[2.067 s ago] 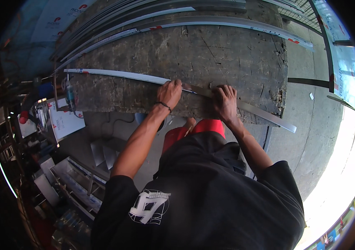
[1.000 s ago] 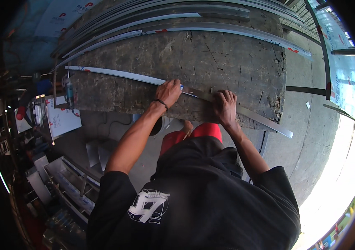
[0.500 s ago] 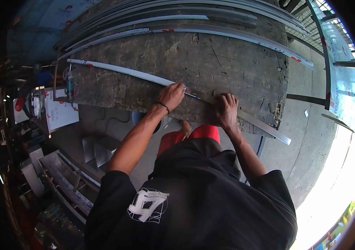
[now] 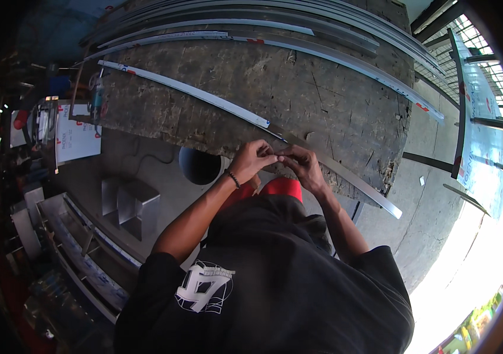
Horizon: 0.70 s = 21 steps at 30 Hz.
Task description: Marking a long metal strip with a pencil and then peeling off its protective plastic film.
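My left hand (image 4: 251,161) and my right hand (image 4: 304,166) meet over the near edge of the wooden workbench, fingertips pinched together. Whatever lies between them is too small to make out. Just beyond them a long, narrow metal strip (image 4: 352,176) rests diagonally on the bench, its right end sticking out past the corner. White protective film (image 4: 195,93) covers its left stretch; toward the right the metal is bare. Near the point where the film ends lies a thin, dark, pen-like thing (image 4: 277,135). Neither hand grips the strip.
Long metal profiles (image 4: 328,52) lie along the bench's far side. A teal bottle-like tool (image 4: 97,97) stands at its left end. Below the bench are a round bucket (image 4: 201,166), bent sheet-metal pieces (image 4: 137,203) and a metal frame (image 4: 90,236). A film-covered panel (image 4: 483,112) stands at right.
Both hands have let go of the strip and come together nearer my body, fingertips meeting. The strip stays on the bench, while the whole view has shifted slightly.
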Each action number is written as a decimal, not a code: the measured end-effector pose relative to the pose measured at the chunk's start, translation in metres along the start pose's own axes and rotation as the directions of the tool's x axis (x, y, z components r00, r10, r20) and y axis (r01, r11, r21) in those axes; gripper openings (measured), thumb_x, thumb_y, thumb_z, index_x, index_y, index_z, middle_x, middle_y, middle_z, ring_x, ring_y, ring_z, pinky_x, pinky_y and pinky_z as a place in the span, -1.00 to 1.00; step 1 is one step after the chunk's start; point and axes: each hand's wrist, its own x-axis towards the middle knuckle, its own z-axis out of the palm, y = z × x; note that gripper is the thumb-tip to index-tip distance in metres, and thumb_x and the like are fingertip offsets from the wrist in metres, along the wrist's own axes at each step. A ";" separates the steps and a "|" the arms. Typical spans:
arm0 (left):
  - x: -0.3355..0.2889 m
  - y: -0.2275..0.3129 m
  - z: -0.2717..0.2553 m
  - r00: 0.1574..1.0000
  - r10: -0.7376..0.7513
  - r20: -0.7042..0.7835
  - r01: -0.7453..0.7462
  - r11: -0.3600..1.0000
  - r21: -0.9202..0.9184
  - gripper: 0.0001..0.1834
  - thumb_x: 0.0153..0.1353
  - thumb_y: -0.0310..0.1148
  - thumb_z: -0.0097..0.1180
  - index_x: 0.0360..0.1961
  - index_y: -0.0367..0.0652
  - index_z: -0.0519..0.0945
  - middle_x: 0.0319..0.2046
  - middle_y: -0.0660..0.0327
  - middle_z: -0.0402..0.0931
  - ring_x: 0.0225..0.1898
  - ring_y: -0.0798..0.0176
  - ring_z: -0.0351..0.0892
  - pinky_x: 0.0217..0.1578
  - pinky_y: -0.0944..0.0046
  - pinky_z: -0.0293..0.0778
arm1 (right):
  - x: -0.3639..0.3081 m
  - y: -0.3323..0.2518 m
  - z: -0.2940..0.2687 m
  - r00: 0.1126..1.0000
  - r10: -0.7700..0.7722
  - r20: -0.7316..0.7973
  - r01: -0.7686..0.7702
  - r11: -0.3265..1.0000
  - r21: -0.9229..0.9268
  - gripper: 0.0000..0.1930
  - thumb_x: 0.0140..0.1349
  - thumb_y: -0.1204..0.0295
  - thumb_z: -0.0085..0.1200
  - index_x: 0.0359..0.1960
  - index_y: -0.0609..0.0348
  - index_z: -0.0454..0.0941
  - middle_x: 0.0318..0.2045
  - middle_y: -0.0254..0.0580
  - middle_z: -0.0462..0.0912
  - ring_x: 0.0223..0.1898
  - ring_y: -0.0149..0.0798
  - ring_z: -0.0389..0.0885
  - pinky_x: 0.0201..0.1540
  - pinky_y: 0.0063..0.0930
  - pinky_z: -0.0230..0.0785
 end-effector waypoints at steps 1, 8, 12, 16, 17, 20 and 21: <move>-0.002 -0.004 -0.001 1.000 0.000 -0.005 0.000 1.000 -0.006 -0.73 0.20 -0.34 0.35 -0.34 -0.30 0.53 -0.46 0.35 0.45 -0.36 0.51 0.35 -0.34 0.38 0.35 | 0.000 0.007 -0.001 1.000 0.002 0.006 -0.002 1.000 -0.005 -0.80 0.28 0.43 0.21 -0.11 0.21 0.68 -0.31 -0.16 0.66 -0.26 -0.32 0.61 -0.15 -0.45 0.44; 0.005 -0.038 -0.020 0.993 0.065 -0.097 -0.049 0.987 0.155 -0.80 0.38 -0.35 0.11 -0.28 -0.30 0.52 -0.49 0.31 0.39 -0.38 0.47 0.35 -0.31 0.37 0.36 | 0.007 0.022 -0.004 0.992 -0.065 -0.111 0.020 0.930 -0.367 -0.83 0.28 0.45 0.19 -0.17 0.26 0.67 -0.39 -0.14 0.71 -0.39 -0.35 0.65 -0.30 -0.42 0.49; 0.002 -0.045 -0.030 0.913 0.292 -0.284 -0.211 0.936 0.282 -0.81 0.38 -0.34 0.09 -0.26 -0.28 0.54 -0.41 0.21 0.46 -0.37 0.28 0.49 -0.30 0.27 0.43 | 0.011 0.006 0.001 0.980 0.089 -0.179 -0.128 0.966 -0.223 -0.72 0.26 0.47 0.18 -0.01 0.27 0.54 -0.37 -0.03 0.72 -0.36 -0.24 0.71 -0.29 -0.38 0.50; -0.012 -0.034 -0.032 0.994 -0.042 -0.099 0.013 0.960 -0.279 -0.80 0.38 -0.34 0.12 -0.26 -0.29 0.55 -0.38 0.35 0.47 -0.37 0.42 0.45 -0.27 0.36 0.41 | 0.017 -0.005 0.014 0.996 -0.078 -0.043 0.060 0.945 -0.322 -0.59 0.27 0.55 0.14 0.13 0.24 0.35 -0.33 -0.04 0.75 -0.36 -0.23 0.75 -0.29 -0.39 0.55; -0.017 -0.029 -0.032 0.993 -0.041 -0.113 0.008 0.959 -0.282 -0.80 0.38 -0.34 0.12 -0.26 -0.29 0.55 -0.38 0.35 0.47 -0.37 0.42 0.45 -0.27 0.36 0.41 | 0.019 -0.009 0.019 0.993 -0.102 0.066 0.118 0.929 -0.350 -0.54 0.27 0.57 0.13 0.17 0.21 0.28 -0.30 -0.02 0.75 -0.33 -0.16 0.76 -0.27 -0.35 0.56; -0.029 -0.027 -0.033 0.996 -0.084 0.004 0.084 0.977 -0.196 -0.83 0.35 -0.34 0.17 -0.27 -0.25 0.58 -0.44 0.31 0.55 -0.38 0.51 0.48 -0.33 0.38 0.44 | 0.025 -0.030 0.042 0.976 -0.078 0.205 0.154 0.907 -0.391 -0.49 0.28 0.51 0.13 0.22 0.17 0.21 -0.26 0.05 0.74 -0.26 0.02 0.74 -0.23 -0.23 0.56; -0.034 -0.029 -0.038 0.996 -0.084 -0.013 0.079 0.976 -0.202 -0.83 0.35 -0.34 0.17 -0.27 -0.25 0.58 -0.44 0.31 0.55 -0.38 0.51 0.48 -0.33 0.38 0.44 | 0.028 -0.035 0.049 0.976 -0.029 0.215 0.117 0.904 -0.412 -0.49 0.30 0.43 0.14 0.22 0.15 0.21 -0.25 0.10 0.72 -0.22 0.13 0.72 -0.20 -0.14 0.54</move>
